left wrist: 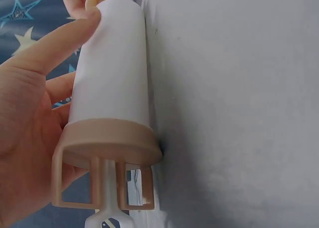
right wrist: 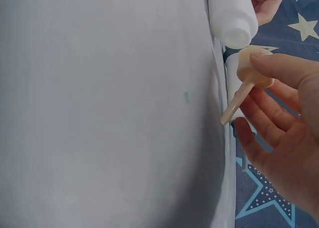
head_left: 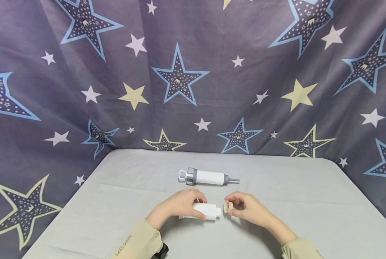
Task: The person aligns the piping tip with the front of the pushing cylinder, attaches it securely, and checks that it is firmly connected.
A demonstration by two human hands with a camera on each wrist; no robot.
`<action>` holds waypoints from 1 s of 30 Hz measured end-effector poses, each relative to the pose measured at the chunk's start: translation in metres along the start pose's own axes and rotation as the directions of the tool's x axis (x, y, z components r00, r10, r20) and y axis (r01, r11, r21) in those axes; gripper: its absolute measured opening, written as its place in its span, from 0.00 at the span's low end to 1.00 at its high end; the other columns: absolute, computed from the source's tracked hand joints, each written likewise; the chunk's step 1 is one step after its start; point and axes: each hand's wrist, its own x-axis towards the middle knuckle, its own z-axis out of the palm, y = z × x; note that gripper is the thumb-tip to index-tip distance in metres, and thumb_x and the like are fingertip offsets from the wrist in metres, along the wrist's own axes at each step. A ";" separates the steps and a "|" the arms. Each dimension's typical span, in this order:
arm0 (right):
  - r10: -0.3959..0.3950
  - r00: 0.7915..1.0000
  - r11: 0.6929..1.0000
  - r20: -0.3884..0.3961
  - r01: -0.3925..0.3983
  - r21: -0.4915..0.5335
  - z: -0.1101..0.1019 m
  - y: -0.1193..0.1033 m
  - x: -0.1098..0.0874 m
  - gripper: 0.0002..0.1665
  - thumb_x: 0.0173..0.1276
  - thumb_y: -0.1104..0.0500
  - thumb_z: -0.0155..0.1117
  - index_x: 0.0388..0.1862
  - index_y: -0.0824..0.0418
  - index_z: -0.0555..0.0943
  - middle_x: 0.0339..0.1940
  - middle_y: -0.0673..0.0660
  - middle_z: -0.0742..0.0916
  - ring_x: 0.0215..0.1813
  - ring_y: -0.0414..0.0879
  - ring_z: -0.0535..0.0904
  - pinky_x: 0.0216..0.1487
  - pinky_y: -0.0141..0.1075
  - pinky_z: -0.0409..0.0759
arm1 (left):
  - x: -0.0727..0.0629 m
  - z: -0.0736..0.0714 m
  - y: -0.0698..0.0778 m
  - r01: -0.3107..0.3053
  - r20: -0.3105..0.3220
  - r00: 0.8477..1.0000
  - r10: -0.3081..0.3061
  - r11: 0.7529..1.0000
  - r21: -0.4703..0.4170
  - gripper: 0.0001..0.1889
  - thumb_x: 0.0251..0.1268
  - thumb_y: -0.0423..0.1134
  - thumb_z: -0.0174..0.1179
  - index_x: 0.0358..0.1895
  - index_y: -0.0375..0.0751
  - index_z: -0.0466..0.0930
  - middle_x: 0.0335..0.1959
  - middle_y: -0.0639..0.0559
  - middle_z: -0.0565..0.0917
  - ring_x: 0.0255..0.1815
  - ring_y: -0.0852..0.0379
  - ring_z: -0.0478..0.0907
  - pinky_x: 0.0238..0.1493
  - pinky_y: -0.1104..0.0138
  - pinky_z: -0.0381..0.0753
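My left hand (head_left: 184, 203) grips a large white syringe barrel (head_left: 209, 211) from its far side, thumb on the near side. In the left wrist view the barrel's rear carries a beige collar (left wrist: 110, 130) with loop-shaped finger grips, and a white plunger rod (left wrist: 109, 188) sticks out behind. The white neck faces my right hand (head_left: 249, 209). Between thumb and fingertips, that hand pinches a beige nozzle cap (head_left: 227, 206), its open side toward the neck. A small gap parts the two. In the right wrist view the cap's thin spout (right wrist: 235, 103) points away from the barrel.
A second syringe (head_left: 209, 177), white with grey ends and a thin grey nozzle, lies behind the hands. The grey cloth-covered table (head_left: 115, 201) reaches back to a star-patterned curtain (head_left: 193, 72). A dark strap (head_left: 162, 251) shows by the left sleeve.
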 end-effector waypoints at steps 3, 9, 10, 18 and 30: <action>0.002 1.000 1.000 0.005 -0.002 -0.008 0.001 0.000 0.000 0.20 0.54 0.64 0.66 0.47 0.67 0.78 0.36 0.54 0.84 0.37 0.42 0.78 0.43 0.39 0.77 | -0.001 0.002 0.000 0.008 0.004 1.000 -0.008 1.000 -0.002 0.21 0.39 0.51 0.70 0.40 0.49 0.80 0.32 0.63 0.79 0.32 0.70 0.72 0.37 0.76 0.71; 0.007 1.000 1.000 0.008 -0.007 0.007 0.002 0.004 0.000 0.21 0.54 0.57 0.68 0.47 0.62 0.79 0.36 0.48 0.83 0.38 0.37 0.77 0.43 0.36 0.77 | -0.003 0.007 -0.001 0.022 0.009 1.000 -0.022 1.000 -0.015 0.21 0.39 0.50 0.70 0.41 0.50 0.79 0.33 0.64 0.80 0.32 0.70 0.71 0.37 0.76 0.69; 0.005 1.000 1.000 0.007 -0.005 0.010 0.002 0.005 0.000 0.21 0.53 0.57 0.68 0.46 0.61 0.79 0.36 0.48 0.83 0.38 0.36 0.77 0.43 0.36 0.77 | -0.003 0.008 -0.001 0.025 0.008 1.000 -0.025 1.000 -0.013 0.21 0.39 0.50 0.70 0.41 0.50 0.79 0.33 0.65 0.80 0.32 0.70 0.71 0.36 0.76 0.69; 0.025 1.000 1.000 0.016 -0.025 0.001 0.003 0.004 0.001 0.18 0.52 0.58 0.68 0.44 0.60 0.80 0.33 0.47 0.84 0.36 0.36 0.77 0.40 0.33 0.77 | -0.003 0.010 -0.004 0.032 -0.002 0.999 -0.032 0.999 -0.032 0.21 0.40 0.50 0.70 0.42 0.51 0.80 0.33 0.65 0.80 0.31 0.71 0.71 0.36 0.77 0.70; 0.031 1.000 0.999 -0.004 -0.031 -0.032 0.005 0.000 0.002 0.16 0.52 0.57 0.68 0.41 0.57 0.80 0.32 0.44 0.83 0.35 0.35 0.77 0.41 0.34 0.77 | 0.001 0.006 -0.004 0.005 -0.082 0.997 -0.002 0.999 0.038 0.21 0.40 0.51 0.69 0.42 0.51 0.80 0.34 0.64 0.80 0.32 0.70 0.71 0.36 0.76 0.70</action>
